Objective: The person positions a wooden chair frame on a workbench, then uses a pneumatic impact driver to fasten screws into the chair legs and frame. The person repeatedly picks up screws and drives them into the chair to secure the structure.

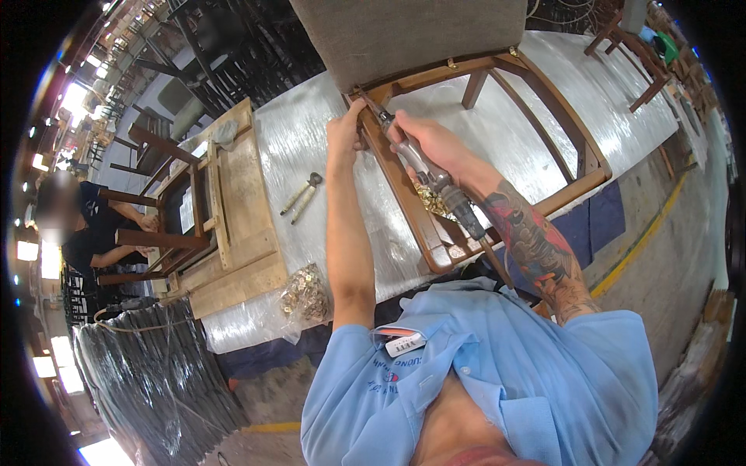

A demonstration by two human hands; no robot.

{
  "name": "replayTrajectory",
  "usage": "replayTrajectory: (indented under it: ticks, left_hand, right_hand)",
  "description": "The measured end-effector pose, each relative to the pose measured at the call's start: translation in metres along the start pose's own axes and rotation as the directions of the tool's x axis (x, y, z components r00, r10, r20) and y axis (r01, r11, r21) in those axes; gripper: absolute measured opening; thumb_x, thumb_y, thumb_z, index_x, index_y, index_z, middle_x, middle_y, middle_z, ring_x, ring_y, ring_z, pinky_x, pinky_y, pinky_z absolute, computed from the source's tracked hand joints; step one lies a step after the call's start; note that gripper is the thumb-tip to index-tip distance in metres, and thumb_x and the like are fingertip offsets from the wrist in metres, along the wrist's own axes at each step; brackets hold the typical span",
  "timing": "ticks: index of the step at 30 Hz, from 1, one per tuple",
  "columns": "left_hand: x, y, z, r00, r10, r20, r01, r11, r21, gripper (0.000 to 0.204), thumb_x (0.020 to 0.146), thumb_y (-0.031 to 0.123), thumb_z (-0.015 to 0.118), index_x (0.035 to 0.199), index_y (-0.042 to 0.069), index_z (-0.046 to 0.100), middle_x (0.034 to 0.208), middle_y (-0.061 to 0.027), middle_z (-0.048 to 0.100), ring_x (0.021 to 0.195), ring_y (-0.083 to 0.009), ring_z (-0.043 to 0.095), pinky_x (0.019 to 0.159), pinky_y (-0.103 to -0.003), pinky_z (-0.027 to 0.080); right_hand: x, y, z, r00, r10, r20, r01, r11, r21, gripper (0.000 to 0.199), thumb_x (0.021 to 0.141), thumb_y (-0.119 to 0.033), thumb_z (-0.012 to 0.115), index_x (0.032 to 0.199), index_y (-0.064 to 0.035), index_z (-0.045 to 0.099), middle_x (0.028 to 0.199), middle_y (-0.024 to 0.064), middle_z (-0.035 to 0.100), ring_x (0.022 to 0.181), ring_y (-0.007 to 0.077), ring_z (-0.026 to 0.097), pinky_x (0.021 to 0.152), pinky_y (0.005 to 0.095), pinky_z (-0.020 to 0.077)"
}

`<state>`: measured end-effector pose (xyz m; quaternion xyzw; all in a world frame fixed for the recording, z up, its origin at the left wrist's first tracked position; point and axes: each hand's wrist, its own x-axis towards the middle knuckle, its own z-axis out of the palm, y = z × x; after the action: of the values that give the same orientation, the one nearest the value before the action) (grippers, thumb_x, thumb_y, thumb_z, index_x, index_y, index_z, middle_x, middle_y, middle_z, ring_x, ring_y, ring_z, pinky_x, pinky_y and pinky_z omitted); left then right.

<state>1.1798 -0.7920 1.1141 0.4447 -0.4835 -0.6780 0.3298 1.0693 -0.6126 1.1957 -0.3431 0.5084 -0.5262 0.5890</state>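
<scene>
A wooden chair frame (576, 147) with a grey-brown upholstered seat (404, 35) lies on a table covered in clear plastic (295, 147). My right hand (423, 140) grips a long pneumatic screwdriver (423, 167), its tip pressed at the frame's corner beside the seat. My left hand (344, 128) holds the frame's rail right by the tool's tip. A small heap of brass screws (431, 202) lies on the rail under the tool.
Pincers (303, 196) lie on the plastic to the left. A clear bag of brass screws (305, 295) sits at the table's front edge. A wooden pallet-like frame (233, 233) lies further left, where another person (93, 233) handles dark chair parts. Wrapped bundles (148, 373) stand below.
</scene>
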Motion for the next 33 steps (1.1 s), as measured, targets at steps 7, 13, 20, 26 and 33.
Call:
replayTrajectory:
  ticks: [7,13,20,26,33]
  left_hand:
    - [0.001,-0.102,-0.054,0.991,-0.1,0.084,0.13,0.681,-0.721,0.037,0.097,0.037,0.055,0.106,0.002,0.061,0.057,0.0063,0.036,0.049,-0.0076,0.036,0.047,-0.025,0.033]
    - [-0.068,-0.254,-0.15,0.693,-0.663,-0.282,-0.138,0.261,-0.955,0.01,0.088,0.01,0.044,0.086,0.001,0.049,0.074,-0.0061,0.051,0.062,-0.0175,0.05,0.059,-0.034,0.045]
    - [-0.128,-0.202,-0.146,0.838,-0.213,-0.502,-0.301,0.587,-0.752,0.021,0.1,0.014,0.045,0.103,-0.004,0.056,0.097,-0.0124,0.061,0.089,-0.0266,0.06,0.084,-0.037,0.05]
    - [-0.143,-0.069,-0.078,0.898,0.048,-0.437,-0.316,0.761,-0.566,0.018,0.102,0.014,0.051,0.107,-0.003,0.056,0.104,-0.015,0.063,0.098,-0.028,0.063,0.086,-0.038,0.053]
    - [-0.129,0.008,0.01,0.975,0.129,-0.181,-0.201,0.858,-0.473,0.022,0.1,0.023,0.061,0.1,0.001,0.061,0.093,-0.0079,0.062,0.082,-0.0178,0.061,0.072,-0.028,0.053]
  right_hand:
    - [-0.013,-0.005,-0.001,0.996,-0.052,0.072,0.018,0.912,0.41,0.034,0.104,-0.042,0.042,0.114,-0.0121,0.057,0.101,0.0119,0.062,0.07,0.015,0.064,0.05,0.0251,0.0542]
    - [-0.093,0.017,0.003,0.935,0.076,0.345,-0.343,0.428,0.836,0.044,0.1,-0.045,0.049,0.131,-0.0143,0.055,0.14,0.0292,0.049,0.102,0.0378,0.066,0.087,0.0564,0.0578]
    - [-0.133,0.009,-0.012,0.523,0.152,0.838,-0.736,0.576,0.355,0.038,0.106,-0.045,0.036,0.12,-0.0128,0.05,0.121,0.0211,0.056,0.059,0.0198,0.06,0.048,0.0294,0.047]
    - [-0.142,-0.033,-0.072,0.528,0.07,0.847,-0.226,0.972,0.06,0.037,0.105,-0.042,0.043,0.107,-0.0065,0.052,0.11,0.0139,0.056,0.059,0.0148,0.059,0.051,0.0263,0.0455]
    - [-0.166,-0.059,-0.188,0.751,-0.042,0.659,-0.049,0.992,0.119,0.045,0.103,-0.046,0.045,0.096,-0.0026,0.054,0.106,0.0168,0.056,0.058,0.015,0.06,0.053,0.0261,0.0478]
